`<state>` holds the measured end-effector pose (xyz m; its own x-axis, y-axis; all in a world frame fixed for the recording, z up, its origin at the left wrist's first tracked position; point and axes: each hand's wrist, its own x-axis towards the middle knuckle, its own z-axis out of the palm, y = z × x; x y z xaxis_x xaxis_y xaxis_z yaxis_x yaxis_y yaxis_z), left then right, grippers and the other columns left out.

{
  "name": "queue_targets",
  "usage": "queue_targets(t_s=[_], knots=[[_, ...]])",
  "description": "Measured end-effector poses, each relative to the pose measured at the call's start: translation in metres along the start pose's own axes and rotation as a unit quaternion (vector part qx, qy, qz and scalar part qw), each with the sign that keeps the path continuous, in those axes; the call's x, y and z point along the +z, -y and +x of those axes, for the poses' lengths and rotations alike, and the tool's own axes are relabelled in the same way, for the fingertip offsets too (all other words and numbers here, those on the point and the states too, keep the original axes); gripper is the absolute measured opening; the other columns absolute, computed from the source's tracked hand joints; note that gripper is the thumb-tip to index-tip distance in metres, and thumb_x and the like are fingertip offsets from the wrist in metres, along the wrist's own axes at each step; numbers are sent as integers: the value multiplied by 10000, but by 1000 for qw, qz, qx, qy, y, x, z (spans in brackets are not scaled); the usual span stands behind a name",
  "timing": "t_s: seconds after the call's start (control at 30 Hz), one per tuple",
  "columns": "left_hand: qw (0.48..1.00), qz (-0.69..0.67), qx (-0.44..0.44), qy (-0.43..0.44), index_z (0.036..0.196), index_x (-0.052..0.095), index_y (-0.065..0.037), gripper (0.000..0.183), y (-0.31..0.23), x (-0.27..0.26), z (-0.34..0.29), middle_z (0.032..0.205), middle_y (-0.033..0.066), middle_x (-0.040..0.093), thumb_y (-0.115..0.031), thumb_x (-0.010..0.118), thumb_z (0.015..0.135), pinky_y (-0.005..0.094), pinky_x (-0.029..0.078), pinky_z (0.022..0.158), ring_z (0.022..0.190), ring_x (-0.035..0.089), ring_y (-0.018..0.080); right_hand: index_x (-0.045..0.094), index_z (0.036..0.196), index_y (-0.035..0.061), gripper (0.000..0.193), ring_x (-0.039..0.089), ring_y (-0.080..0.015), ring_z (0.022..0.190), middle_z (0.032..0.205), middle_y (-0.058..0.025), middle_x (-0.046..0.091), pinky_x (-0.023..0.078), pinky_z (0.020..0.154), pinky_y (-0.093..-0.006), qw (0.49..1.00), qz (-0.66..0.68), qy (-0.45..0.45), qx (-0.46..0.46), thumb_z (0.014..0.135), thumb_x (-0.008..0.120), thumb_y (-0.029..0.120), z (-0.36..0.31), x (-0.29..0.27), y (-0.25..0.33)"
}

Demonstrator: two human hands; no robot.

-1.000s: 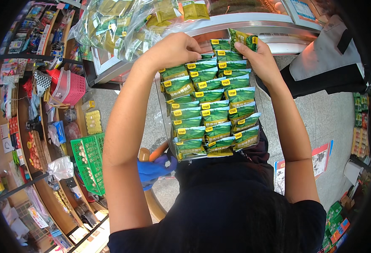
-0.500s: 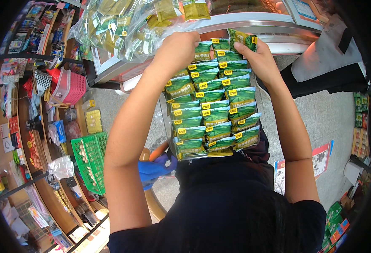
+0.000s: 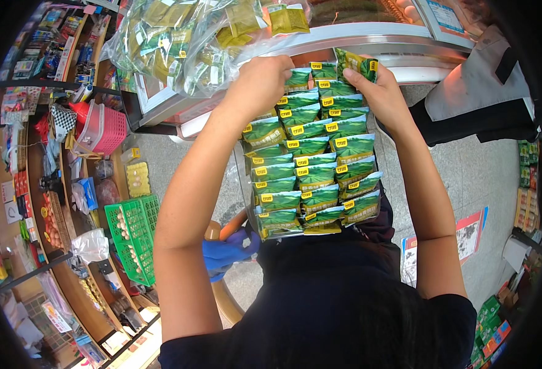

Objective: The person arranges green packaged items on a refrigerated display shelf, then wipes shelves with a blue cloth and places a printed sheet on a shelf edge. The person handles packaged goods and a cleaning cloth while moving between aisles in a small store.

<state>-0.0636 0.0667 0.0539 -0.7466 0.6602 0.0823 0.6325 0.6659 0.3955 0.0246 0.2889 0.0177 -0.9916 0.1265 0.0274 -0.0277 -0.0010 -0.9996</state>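
Note:
A clear plastic box sits against my body, packed with rows of green and yellow snack packets. At its far right corner my right hand is closed on one snack packet, thumb across its front. My left hand is curled at the far left corner, against another snack packet. Its fingertips are partly hidden behind that packet. Beyond my left hand lies a large clear bag of similar packets on the counter.
A metal-edged glass counter runs along the far side. Shelves of goods line the left, with a green crate of eggs and a pink basket. A grey and black cloth-like item is at the right. A blue cloth hangs near my left.
Both hands and the box have come slightly nearer to me. The right hand still holds its packet, and the left stays at the far left corner.

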Motion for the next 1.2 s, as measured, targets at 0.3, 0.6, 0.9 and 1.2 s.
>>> queue_targets(t_s=[0.3, 0.6, 0.9, 1.2], knots=[[987, -141, -42, 63, 1005, 691, -18, 177, -11, -40, 0, 940, 121, 709, -141, 631, 893, 366, 518, 777, 871, 675, 242, 593, 1141, -9, 335, 594, -76, 849, 952, -31, 666, 485, 760, -253, 1000, -31, 3, 5, 925, 660, 238, 1, -6, -3], [999, -10, 32, 17, 903, 720, -38, 199, -7, -14, -9, 799, 181, 671, -226, 670, 861, 406, 497, 679, 742, 640, 362, 597, 1132, -7, 323, 591, -73, 854, 952, -28, 664, 484, 759, -252, 999, -30, 13, -3, 925, 661, 233, 2, -7, -4], [998, 23, 1, -53, 862, 681, -15, 224, -6, 4, -10, 772, 193, 657, -234, 639, 882, 457, 488, 678, 740, 624, 394, 597, 1129, -14, 322, 592, -83, 873, 974, -36, 671, 484, 785, -265, 1000, -26, -4, -13, 922, 661, 223, 4, -5, -7], [995, 7, 24, -98, 852, 661, -13, 204, -1, 5, -14, 827, 191, 663, -207, 622, 896, 461, 486, 695, 792, 617, 403, 610, 1098, -9, 299, 568, -68, 833, 925, -16, 659, 471, 754, -256, 999, -47, -7, -16, 921, 661, 227, -1, -7, 1]])
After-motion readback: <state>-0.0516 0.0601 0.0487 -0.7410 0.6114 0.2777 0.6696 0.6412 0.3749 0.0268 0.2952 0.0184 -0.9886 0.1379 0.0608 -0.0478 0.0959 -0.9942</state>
